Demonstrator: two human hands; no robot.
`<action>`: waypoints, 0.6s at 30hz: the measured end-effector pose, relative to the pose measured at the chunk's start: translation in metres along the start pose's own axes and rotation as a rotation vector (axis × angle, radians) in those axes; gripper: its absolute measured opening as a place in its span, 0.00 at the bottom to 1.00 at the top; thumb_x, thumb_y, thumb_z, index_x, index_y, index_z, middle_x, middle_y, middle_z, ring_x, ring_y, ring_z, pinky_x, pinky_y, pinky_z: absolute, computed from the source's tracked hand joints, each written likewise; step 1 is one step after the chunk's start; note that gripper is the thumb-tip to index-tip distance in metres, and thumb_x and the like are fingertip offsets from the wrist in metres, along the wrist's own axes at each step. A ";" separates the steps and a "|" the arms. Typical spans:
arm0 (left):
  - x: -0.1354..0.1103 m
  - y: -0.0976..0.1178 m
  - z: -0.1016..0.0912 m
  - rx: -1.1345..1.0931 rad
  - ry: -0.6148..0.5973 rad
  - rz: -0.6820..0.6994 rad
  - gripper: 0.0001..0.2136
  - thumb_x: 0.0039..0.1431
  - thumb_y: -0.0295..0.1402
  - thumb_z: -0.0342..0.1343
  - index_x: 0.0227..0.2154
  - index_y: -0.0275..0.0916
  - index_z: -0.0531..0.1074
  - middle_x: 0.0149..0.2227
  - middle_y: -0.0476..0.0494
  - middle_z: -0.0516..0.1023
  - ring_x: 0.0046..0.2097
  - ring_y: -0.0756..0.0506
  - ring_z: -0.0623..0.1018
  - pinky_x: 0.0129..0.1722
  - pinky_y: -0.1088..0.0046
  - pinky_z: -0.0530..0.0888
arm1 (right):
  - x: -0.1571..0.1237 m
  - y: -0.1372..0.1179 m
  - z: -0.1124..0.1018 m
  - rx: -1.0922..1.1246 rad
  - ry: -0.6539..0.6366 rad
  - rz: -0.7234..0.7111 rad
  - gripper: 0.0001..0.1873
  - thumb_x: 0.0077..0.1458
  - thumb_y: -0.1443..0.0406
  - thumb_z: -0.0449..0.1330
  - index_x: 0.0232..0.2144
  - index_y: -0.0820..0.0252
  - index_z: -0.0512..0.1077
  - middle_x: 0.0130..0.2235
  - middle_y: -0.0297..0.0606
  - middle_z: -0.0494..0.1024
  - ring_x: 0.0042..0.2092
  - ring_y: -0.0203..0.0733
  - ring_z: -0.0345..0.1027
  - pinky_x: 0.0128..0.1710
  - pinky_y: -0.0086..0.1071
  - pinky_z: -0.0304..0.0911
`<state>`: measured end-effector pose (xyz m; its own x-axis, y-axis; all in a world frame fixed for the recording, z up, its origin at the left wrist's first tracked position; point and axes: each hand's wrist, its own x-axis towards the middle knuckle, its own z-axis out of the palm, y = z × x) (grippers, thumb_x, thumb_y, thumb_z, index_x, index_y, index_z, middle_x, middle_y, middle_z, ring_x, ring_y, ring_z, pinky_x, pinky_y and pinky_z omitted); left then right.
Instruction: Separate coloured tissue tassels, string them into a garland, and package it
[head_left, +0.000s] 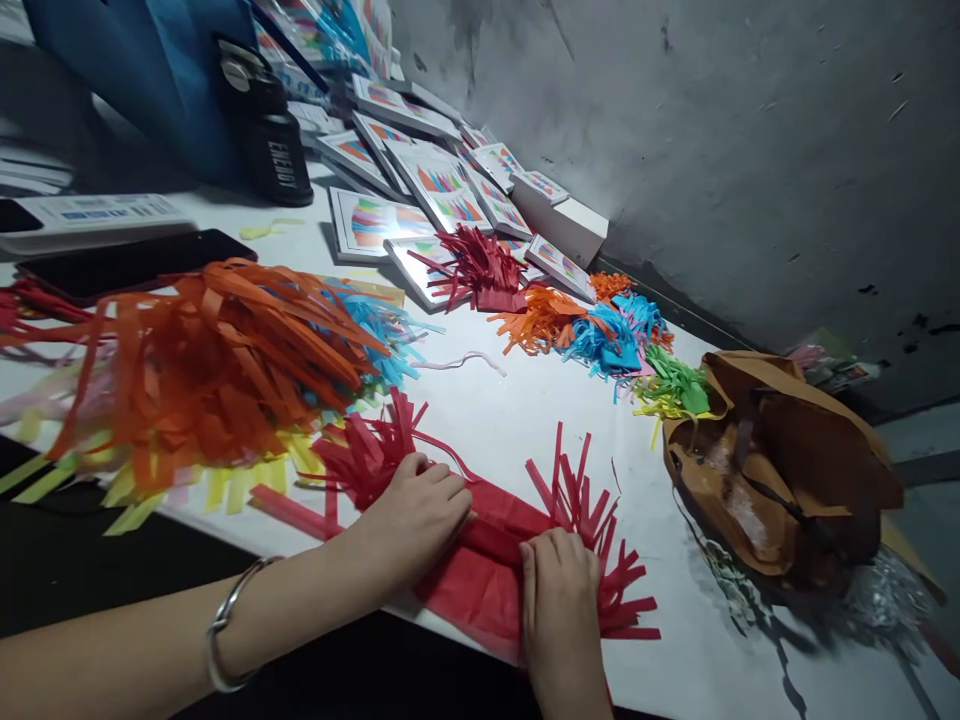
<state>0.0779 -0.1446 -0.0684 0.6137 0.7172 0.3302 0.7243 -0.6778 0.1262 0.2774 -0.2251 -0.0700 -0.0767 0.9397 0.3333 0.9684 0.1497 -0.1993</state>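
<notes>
A sheet of red tissue paper [480, 590] lies on the white table near its front edge, its two ends cut into fringe. My left hand [420, 510] presses on the paper close to the left fringe, with its fingers curled over a fold. On the right side, my right hand [559, 585] grips the same paper beside the right fringe, thumb and fingers pressed together. Between the hands the paper's far edge looks folded over. A silver bangle [225, 630] circles my left wrist. To the left lies a large pile of orange paper tassels [217, 370].
Finished-looking tassels in red [487, 265], blue [604, 335] and green [671, 380] line the back. Behind are printed boxes [435, 185] and a black bottle [266, 140]. An open brown bag [780, 450] stands right. A dark phone [135, 265] lies left, and a grey wall [712, 130] rises behind.
</notes>
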 end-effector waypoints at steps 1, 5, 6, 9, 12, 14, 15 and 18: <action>0.004 0.002 -0.002 0.024 -0.040 -0.032 0.11 0.64 0.26 0.57 0.25 0.38 0.71 0.27 0.46 0.76 0.33 0.42 0.71 0.40 0.60 0.58 | 0.004 -0.001 0.002 -0.055 -0.031 0.029 0.16 0.67 0.69 0.50 0.27 0.57 0.69 0.31 0.37 0.74 0.34 0.45 0.66 0.39 0.43 0.60; 0.015 0.005 -0.003 0.044 -0.102 -0.070 0.11 0.63 0.26 0.56 0.24 0.37 0.73 0.26 0.44 0.77 0.33 0.41 0.73 0.38 0.60 0.58 | 0.016 -0.004 0.005 -0.255 -0.006 0.087 0.12 0.64 0.69 0.53 0.27 0.57 0.70 0.30 0.39 0.73 0.35 0.51 0.65 0.43 0.49 0.56; 0.016 0.005 -0.001 0.047 -0.097 -0.071 0.11 0.63 0.25 0.56 0.24 0.37 0.73 0.26 0.44 0.77 0.33 0.40 0.73 0.38 0.59 0.58 | 0.016 -0.005 0.003 -0.280 0.054 0.093 0.11 0.63 0.69 0.53 0.29 0.58 0.70 0.31 0.40 0.73 0.36 0.51 0.65 0.44 0.51 0.56; 0.017 0.003 0.001 0.035 -0.096 -0.045 0.11 0.62 0.24 0.55 0.24 0.37 0.73 0.26 0.44 0.77 0.33 0.40 0.74 0.37 0.58 0.59 | 0.016 -0.011 -0.002 -0.177 0.185 -0.039 0.08 0.63 0.70 0.52 0.36 0.59 0.71 0.36 0.43 0.74 0.40 0.51 0.66 0.47 0.50 0.57; 0.017 0.001 -0.002 -0.001 -0.109 -0.038 0.10 0.62 0.26 0.57 0.24 0.37 0.73 0.26 0.44 0.77 0.33 0.40 0.74 0.38 0.58 0.60 | 0.012 -0.016 -0.004 0.030 0.152 -0.242 0.09 0.64 0.72 0.52 0.40 0.59 0.72 0.37 0.40 0.75 0.40 0.46 0.67 0.48 0.44 0.59; 0.016 0.001 -0.006 -0.026 -0.092 -0.057 0.07 0.59 0.31 0.63 0.27 0.37 0.73 0.30 0.43 0.79 0.36 0.39 0.75 0.40 0.57 0.62 | 0.011 -0.018 -0.001 0.071 0.147 -0.290 0.12 0.63 0.75 0.51 0.39 0.60 0.72 0.35 0.38 0.75 0.37 0.44 0.66 0.46 0.42 0.61; 0.015 0.000 -0.009 -0.043 -0.065 -0.054 0.08 0.56 0.34 0.66 0.30 0.37 0.74 0.34 0.41 0.80 0.39 0.38 0.76 0.43 0.56 0.62 | 0.010 -0.018 0.000 0.076 0.156 -0.286 0.13 0.62 0.77 0.50 0.38 0.60 0.72 0.33 0.37 0.75 0.36 0.43 0.65 0.44 0.41 0.61; 0.011 0.000 -0.012 -0.099 0.075 0.064 0.12 0.52 0.34 0.70 0.37 0.40 0.74 0.46 0.41 0.79 0.49 0.36 0.73 0.53 0.52 0.58 | 0.010 -0.020 0.001 0.124 0.182 -0.237 0.11 0.62 0.76 0.52 0.36 0.60 0.72 0.33 0.38 0.74 0.35 0.42 0.65 0.38 0.37 0.61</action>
<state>0.0809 -0.1386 -0.0536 0.6296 0.6604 0.4093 0.6475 -0.7371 0.1932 0.2572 -0.2185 -0.0634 -0.2420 0.8052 0.5414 0.8914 0.4049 -0.2038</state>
